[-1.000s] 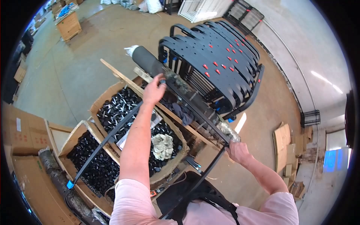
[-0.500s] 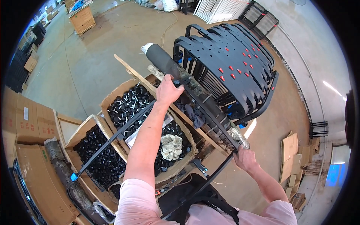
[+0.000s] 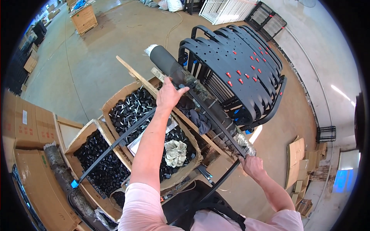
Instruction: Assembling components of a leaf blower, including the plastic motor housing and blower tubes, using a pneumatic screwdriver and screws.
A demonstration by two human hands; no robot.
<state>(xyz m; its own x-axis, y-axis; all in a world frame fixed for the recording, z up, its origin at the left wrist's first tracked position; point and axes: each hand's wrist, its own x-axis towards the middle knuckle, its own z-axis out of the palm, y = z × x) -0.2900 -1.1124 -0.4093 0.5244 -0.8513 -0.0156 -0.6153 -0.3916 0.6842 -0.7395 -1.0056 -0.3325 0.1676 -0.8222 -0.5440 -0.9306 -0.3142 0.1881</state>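
Observation:
A black U-shaped metal tube frame lies across a padded roll, its two legs slanting down and left. My left hand is over its far corner, thumb stretched right and index finger pointing forward. Between them sits a small round black knob; the other fingers are partly hidden. My right hand is closed round the frame's near corner, beside the roll's plastic-wrapped end. Under my left forearm stands a carton of black screw knobs, a crumpled whitish glove lying on them.
Left of it stands a second box of small black parts. Beyond the roll, black curved frames with red bits are stacked. A wooden strip juts out past the carton. Flattened cardboard leans by the right wall.
My left hand has slid slightly left, and its thumb and index finger have spread away from the knob. The right hand keeps its hold; the frame has hardly moved.

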